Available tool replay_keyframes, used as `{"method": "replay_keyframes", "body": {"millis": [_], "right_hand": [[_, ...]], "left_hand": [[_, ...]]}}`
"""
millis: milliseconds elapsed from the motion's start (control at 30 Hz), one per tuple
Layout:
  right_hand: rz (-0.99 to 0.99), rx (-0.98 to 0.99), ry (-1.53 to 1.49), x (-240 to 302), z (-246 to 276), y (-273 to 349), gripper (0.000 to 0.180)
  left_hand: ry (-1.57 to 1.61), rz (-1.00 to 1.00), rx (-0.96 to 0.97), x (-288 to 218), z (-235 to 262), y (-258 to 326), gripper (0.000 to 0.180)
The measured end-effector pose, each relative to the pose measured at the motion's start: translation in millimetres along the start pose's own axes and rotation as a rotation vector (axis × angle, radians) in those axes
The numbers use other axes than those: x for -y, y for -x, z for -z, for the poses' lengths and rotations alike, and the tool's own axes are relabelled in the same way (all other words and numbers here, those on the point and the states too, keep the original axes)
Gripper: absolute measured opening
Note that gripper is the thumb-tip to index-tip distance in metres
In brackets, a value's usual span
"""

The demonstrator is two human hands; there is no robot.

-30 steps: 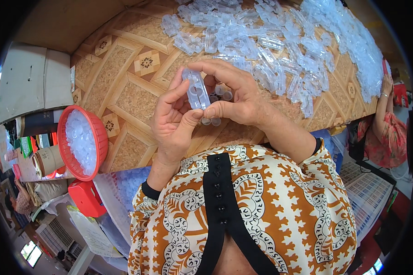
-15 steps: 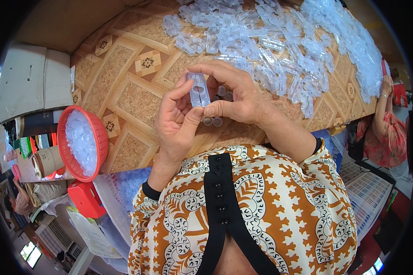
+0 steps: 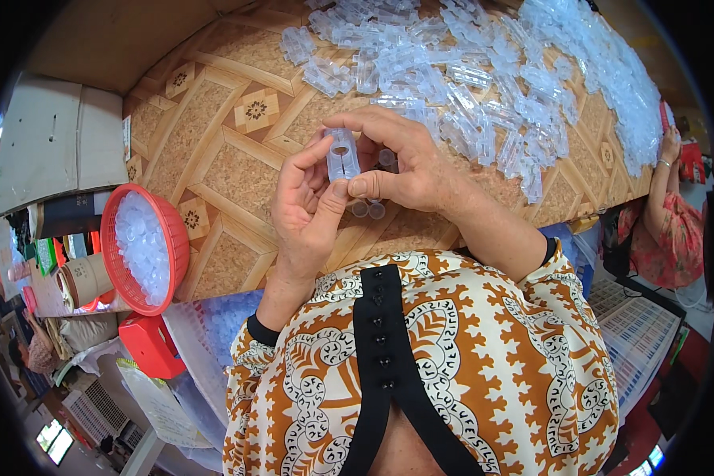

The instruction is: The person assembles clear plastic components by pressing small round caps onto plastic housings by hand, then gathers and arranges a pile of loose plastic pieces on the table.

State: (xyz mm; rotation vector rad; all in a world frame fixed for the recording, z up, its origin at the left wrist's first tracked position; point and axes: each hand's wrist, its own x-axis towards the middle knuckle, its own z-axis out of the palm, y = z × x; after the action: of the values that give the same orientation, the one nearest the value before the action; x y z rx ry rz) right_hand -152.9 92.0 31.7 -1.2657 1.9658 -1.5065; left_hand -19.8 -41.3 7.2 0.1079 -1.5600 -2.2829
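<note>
Between both hands stands a clear plastic tube-like part [image 3: 343, 155] with a round hole and a slot in its side. My left hand [image 3: 305, 194] grips it from the left, thumb at its lower end. My right hand [image 3: 401, 163] closes on it from the right, with the thumb at the lower end and the index finger over the top. Small round clear caps [image 3: 368, 209] lie on the table just below and behind my right hand, partly hidden by it.
Many similar clear parts [image 3: 460, 87] are heaped over the far and right side of the patterned table [image 3: 222, 182]. At left, a red basket [image 3: 174, 238] holds small translucent pieces. A grey carton [image 3: 59, 143] stands behind it. Another person's arm [image 3: 668, 159] reaches in at the far right.
The clear part has turned slightly in my fingers, and its hole and slot look a little different. Both hands stay in nearly the same place.
</note>
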Motion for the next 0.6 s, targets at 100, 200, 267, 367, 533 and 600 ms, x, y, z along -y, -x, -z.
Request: {"method": "replay_keyframes", "body": {"millis": [100, 200, 267, 367, 533, 600], "right_hand": [[0.002, -0.001, 0.021, 0.5, 0.2, -0.3, 0.071], [0.005, -0.002, 0.051, 0.5, -0.1, 0.3, 0.071], [0.005, -0.003, 0.062, -0.2, -0.2, 0.1, 0.072], [0.007, -0.012, 0.077, -0.3, -0.8, -0.4, 0.071], [0.006, -0.002, 0.075, 2.5, -1.2, -0.6, 0.069], [0.005, -0.001, 0.084, 2.8, -1.2, -0.4, 0.069]], "left_hand": [[0.021, 0.011, 0.012, 3.2, 4.6, -0.4, 0.044], [0.027, 0.021, 0.006, 2.7, 3.8, -1.3, 0.044], [0.030, 0.033, -0.002, 3.1, 3.5, -1.9, 0.044], [0.027, 0.046, -0.012, 2.9, 4.0, -2.4, 0.044], [0.033, 0.039, -0.027, 2.8, 3.5, -2.2, 0.044], [0.047, 0.049, -0.025, 2.0, 2.8, -2.4, 0.043]]}}
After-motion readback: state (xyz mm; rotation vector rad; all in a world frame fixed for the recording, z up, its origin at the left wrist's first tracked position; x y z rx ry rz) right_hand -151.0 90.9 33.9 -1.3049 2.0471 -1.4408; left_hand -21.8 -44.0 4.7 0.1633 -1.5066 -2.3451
